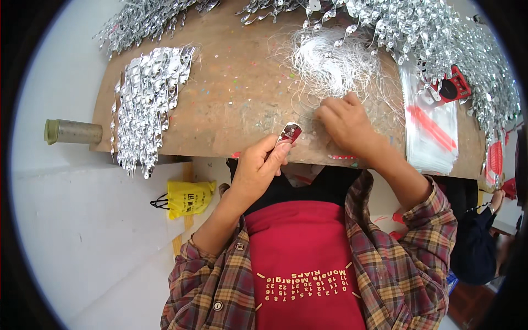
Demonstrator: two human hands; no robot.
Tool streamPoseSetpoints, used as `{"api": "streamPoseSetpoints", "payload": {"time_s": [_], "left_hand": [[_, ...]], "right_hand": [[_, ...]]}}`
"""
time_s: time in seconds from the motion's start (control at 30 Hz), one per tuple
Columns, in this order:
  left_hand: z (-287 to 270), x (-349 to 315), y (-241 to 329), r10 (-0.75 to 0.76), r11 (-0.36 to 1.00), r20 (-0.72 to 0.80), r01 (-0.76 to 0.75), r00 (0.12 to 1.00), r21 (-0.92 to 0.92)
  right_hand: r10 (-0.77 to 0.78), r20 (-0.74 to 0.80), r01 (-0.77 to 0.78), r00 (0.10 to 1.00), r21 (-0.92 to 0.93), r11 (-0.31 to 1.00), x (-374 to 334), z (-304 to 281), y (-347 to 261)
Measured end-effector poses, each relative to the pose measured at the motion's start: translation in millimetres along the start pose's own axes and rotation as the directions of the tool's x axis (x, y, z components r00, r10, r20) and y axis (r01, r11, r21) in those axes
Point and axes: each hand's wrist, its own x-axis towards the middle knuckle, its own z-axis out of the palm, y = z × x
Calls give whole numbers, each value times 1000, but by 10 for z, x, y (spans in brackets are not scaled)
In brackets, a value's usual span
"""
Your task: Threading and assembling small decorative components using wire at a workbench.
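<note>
My left hand (259, 168) is over the table's near edge, thumb and fingers closed on a small shiny silver piece (288, 130) with a rounded end, which reflects red. To its right, my right hand (347, 124) is above the tabletop with its fingers curled together. Whatever they pinch is too small or hidden to make out. Just beyond the right hand is a tangled heap of thin white strings (333, 63), its loose ends trailing toward the fingers. A batch of twisted silver spirals (147, 102) lies in rows at the left, its lower ends overhanging the edge.
Masses of silver spirals (410, 27) line the far and right sides of the brown table (225, 110). Clear plastic bags (432, 129) with a red stripe lie at the right, beside a red-and-black device (454, 87). A yellow bag (190, 198) is below; another person (476, 236) is at lower right.
</note>
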Motion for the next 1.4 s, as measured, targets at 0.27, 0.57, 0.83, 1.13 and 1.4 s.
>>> {"api": "streamPoseSetpoints", "payload": {"time_s": [0.27, 0.57, 0.83, 1.13, 1.4], "left_hand": [[1, 8, 24, -2, 1000, -3, 2, 1000, -13], [93, 18, -4, -16, 998, 52, 19, 998, -62], [178, -51, 247, 4, 963, 63, 13, 998, -270], [147, -42, 370, -78, 924, 75, 101, 994, -368], [70, 29, 202, -90, 960, -119, 54, 989, -276]], "right_hand": [[617, -85, -266, 782, 850, 454, -3, -506, -225], [578, 133, -154, 805, 988, -13, -12, -587, -538], [573, 357, -156, 738, 916, -370, -46, -399, -670], [394, 461, -144, 795, 775, -616, -61, -287, -648], [700, 317, -347, 640, 932, -105, -112, -259, -417]]}}
